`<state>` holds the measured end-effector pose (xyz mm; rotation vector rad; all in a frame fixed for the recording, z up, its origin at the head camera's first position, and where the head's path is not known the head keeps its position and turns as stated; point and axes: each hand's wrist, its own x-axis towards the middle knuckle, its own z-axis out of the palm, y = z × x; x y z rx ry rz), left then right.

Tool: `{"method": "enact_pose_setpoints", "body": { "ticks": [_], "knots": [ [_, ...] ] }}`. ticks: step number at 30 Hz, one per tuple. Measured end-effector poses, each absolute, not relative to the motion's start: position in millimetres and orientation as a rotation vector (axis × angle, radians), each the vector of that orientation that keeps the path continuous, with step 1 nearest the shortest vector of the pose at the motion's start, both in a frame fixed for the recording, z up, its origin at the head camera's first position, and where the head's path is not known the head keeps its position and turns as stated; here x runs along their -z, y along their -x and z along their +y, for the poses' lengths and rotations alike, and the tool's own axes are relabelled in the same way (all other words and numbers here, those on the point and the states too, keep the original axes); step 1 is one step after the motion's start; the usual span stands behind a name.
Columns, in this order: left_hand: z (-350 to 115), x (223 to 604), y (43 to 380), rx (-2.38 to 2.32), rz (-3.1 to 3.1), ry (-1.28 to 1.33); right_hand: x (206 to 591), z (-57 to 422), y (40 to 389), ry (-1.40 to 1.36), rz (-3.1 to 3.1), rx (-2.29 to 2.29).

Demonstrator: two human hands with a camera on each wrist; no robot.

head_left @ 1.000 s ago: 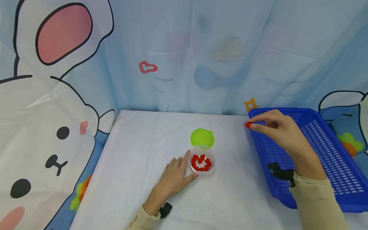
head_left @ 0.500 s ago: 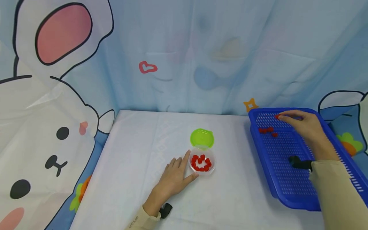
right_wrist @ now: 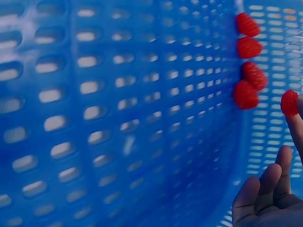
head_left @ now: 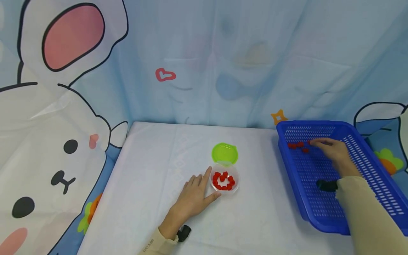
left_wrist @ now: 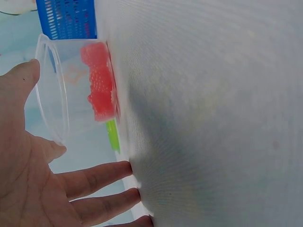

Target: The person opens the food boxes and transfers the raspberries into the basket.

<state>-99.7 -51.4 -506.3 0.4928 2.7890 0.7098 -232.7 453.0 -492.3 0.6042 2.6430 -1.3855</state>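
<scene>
My right hand is inside the blue plastic basket, pinching a red raspberry between thumb and fingertip. Several other raspberries lie together near it in the basket. My left hand rests beside a small clear plastic cup, its thumb and index finger spread and touching the rim. The other left fingertips rest on the white cloth. Several raspberries sit on the bottom of the cup.
A bright green lid lies just behind the cup. White cloth covers the table. A blue printed curtain hangs along the back edge. The basket's raised walls stand at the table's right side.
My right hand has moved right with the raspberry, over the basket's left rim, and then lowered into the basket beside the other raspberries. My left hand stays at the cup.
</scene>
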Motion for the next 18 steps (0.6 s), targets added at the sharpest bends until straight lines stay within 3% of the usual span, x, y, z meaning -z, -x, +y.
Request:
{"method": "enact_pose_setpoints", "body": {
  "ticks": [11, 18],
  "knots": [
    [-51.6, 506.4, 99.3, -0.713, 2.796, -0.496, 506.2, 453.8, 236.4, -0.666, 2.653, 1.327],
    [-50.5, 505.4, 100.0, -0.711, 2.790, -0.493, 472.8, 436.5, 233.0, -0.558, 2.704, 1.412]
  ]
}}
